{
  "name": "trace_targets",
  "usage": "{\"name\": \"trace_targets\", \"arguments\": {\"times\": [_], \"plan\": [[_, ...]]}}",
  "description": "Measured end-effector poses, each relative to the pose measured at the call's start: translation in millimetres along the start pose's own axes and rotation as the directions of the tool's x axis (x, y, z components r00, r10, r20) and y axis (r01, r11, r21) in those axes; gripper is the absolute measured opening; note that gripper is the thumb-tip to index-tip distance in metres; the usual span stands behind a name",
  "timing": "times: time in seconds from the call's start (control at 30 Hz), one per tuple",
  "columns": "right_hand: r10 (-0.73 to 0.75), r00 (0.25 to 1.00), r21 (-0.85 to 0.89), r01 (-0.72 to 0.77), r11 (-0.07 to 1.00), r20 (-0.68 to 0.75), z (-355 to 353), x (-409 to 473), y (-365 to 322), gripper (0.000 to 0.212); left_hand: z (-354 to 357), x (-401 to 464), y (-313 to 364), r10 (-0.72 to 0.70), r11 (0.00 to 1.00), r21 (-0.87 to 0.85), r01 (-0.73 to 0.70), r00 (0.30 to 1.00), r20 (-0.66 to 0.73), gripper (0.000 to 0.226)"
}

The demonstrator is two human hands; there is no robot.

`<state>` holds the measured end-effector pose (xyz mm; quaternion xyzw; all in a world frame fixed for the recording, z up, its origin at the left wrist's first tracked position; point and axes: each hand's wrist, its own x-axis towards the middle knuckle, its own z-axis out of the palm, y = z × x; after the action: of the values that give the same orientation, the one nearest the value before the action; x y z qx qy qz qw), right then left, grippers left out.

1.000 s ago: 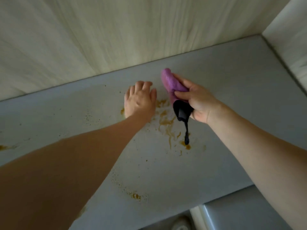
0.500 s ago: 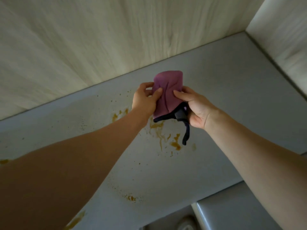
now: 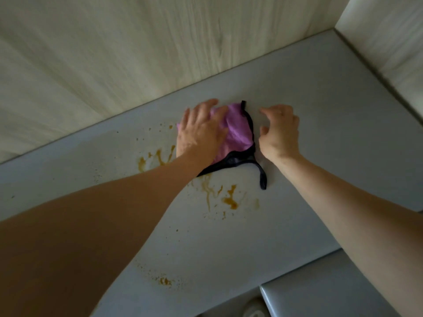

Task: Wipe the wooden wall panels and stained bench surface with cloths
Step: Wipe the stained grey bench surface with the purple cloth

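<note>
Flatly, a purple cloth lies spread on a stained grey bench under one pressing hand.

Leftmost, orange-brown stains (image 3: 158, 157) streak the grey bench surface (image 3: 320, 124), with more splashes nearer the camera and a small patch toward the front edge. Next, the left hand (image 3: 201, 131) lies palm down on the cloth (image 3: 238, 131), its fingers straight and slightly spread, pressing the fabric onto the bench. The cloth is purple and rumpled, edged with a black trim whose loose strip trails off the near right corner; it sits near the back of the bench, just below the pale wooden wall panel (image 3: 137, 53), and overlaps the upper stains. Just right of the cloth, the right hand (image 3: 280, 133) hovers with fingers loosely curled, holding nothing. Farther right, a second pale panel (image 3: 389, 42) meets the bench at the corner.
</note>
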<state>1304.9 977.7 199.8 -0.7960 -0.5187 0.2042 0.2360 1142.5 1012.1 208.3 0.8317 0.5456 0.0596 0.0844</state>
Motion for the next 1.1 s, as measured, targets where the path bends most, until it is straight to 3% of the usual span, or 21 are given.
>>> {"name": "trace_targets", "arguments": {"times": [0.07,0.1,0.17,0.27,0.37,0.43,0.6,0.73,0.83,1.1], "plan": [[-0.057,0.996,-0.027,0.055,0.998,-0.064,3,3,13,0.036,15,12,-3,0.286,0.941,0.123,-0.316,0.934,0.214,0.058],[-0.072,0.994,-0.012,0.071,0.997,-0.086,6,2,17,0.034,22,16,-7,0.345,0.908,0.147,-0.391,0.901,0.265,0.064],[-0.069,0.989,0.051,0.077,0.996,-0.128,11,2,25,0.032,35,20,-12,0.363,0.902,0.146,-0.407,0.895,0.259,0.068],[-0.048,0.989,0.081,0.06,0.995,-0.138,19,-1,37,0.029,43,27,-14,0.299,0.932,0.139,-0.334,0.928,0.222,0.064],[-0.025,0.993,0.115,0.038,0.993,-0.111,20,0,39,0.029,43,46,-8,0.051,0.991,0.115,-0.067,0.99,0.132,0.06],[-0.007,0.998,0.123,0.014,0.992,-0.057,16,5,39,0.03,46,56,-3,-0.043,0.995,0.088,0.036,0.996,0.079,0.057],[0.044,0.998,0.26,-0.057,0.964,0.054,8,9,46,0.033,49,24,12,-0.102,0.995,0.003,0.102,0.995,0.022,0.05],[0.061,0.998,0.327,-0.066,0.943,0.025,12,9,49,0.038,49,-21,15,0.032,0.996,0.082,-0.039,0.996,0.089,0.071],[0.045,0.999,0.328,-0.039,0.944,-0.01,14,6,49,0.037,48,-8,4,0.054,0.988,0.136,-0.067,0.994,0.099,0.074],[-0.062,0.998,0.313,0.067,0.948,-0.028,20,4,55,0.035,46,59,-13,-0.249,0.967,0.072,0.245,0.967,0.055,0.063]]}}
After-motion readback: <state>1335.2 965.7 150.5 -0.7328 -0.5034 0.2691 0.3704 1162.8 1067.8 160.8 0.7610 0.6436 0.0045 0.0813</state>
